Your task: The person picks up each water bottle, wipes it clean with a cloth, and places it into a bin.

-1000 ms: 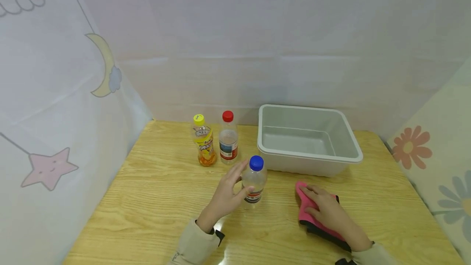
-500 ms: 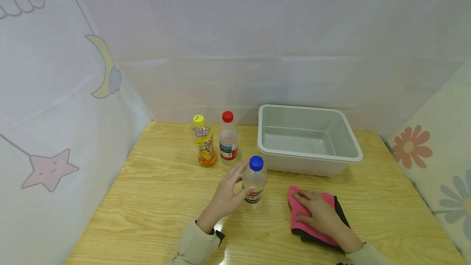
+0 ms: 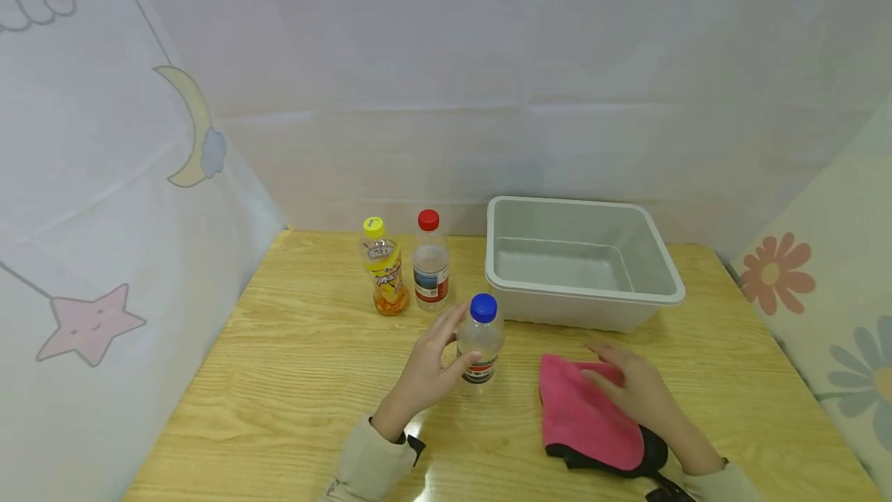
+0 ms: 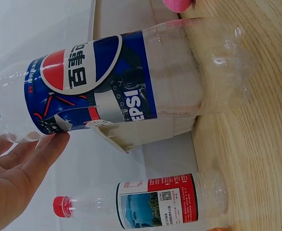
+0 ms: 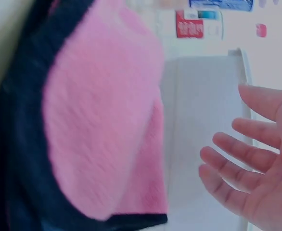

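My left hand (image 3: 427, 374) holds a clear Pepsi bottle (image 3: 481, 339) with a blue cap, upright on the table. In the left wrist view, the thumb is at one side near the neck and the fingers (image 4: 42, 159) at the other, above the blue label. To its right lies a pink cloth (image 3: 581, 417) with black edging, folded on itself. My right hand (image 3: 641, 393) is over the cloth's right part, fingers extended. The right wrist view shows that hand (image 5: 256, 159) apart from the cloth (image 5: 102, 96), with nothing in it.
Behind the Pepsi bottle stand a red-capped bottle (image 3: 431, 266) and a yellow-capped bottle (image 3: 387, 273) with orange liquid at its bottom. A grey plastic bin (image 3: 578, 314) stands at the back right of the wooden table (image 3: 293, 378), before a pale curtain (image 3: 390, 99).
My right hand slid the cloth leftward, then came off it and shifted right; the cloth's near side has spread toward me. My left hand keeps its hold on the bottle in the same place.
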{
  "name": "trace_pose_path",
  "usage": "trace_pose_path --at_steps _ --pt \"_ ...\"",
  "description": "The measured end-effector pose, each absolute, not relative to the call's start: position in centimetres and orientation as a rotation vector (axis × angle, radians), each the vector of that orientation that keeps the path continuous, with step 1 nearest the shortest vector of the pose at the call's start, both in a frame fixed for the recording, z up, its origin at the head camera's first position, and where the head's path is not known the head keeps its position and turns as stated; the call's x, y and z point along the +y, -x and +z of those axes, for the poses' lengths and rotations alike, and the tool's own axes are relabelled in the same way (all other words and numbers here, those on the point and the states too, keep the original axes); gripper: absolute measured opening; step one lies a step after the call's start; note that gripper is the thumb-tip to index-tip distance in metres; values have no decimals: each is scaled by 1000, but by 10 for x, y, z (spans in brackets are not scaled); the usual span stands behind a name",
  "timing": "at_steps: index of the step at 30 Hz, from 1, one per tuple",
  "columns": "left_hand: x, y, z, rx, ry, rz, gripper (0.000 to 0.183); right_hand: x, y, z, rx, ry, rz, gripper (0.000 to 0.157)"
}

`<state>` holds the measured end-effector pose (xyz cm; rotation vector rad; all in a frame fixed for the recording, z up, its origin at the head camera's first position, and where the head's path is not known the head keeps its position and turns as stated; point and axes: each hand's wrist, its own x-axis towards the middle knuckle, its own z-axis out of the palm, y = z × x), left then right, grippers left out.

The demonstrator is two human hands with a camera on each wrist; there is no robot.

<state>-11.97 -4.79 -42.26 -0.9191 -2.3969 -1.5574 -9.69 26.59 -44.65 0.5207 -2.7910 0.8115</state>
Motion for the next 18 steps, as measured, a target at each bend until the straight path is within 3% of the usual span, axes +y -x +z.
trace_pose_path --at_steps 18 --pt "-49 119 -423 -2397 928 -1564 63 303 113 -414 -2408 -118 932 20"
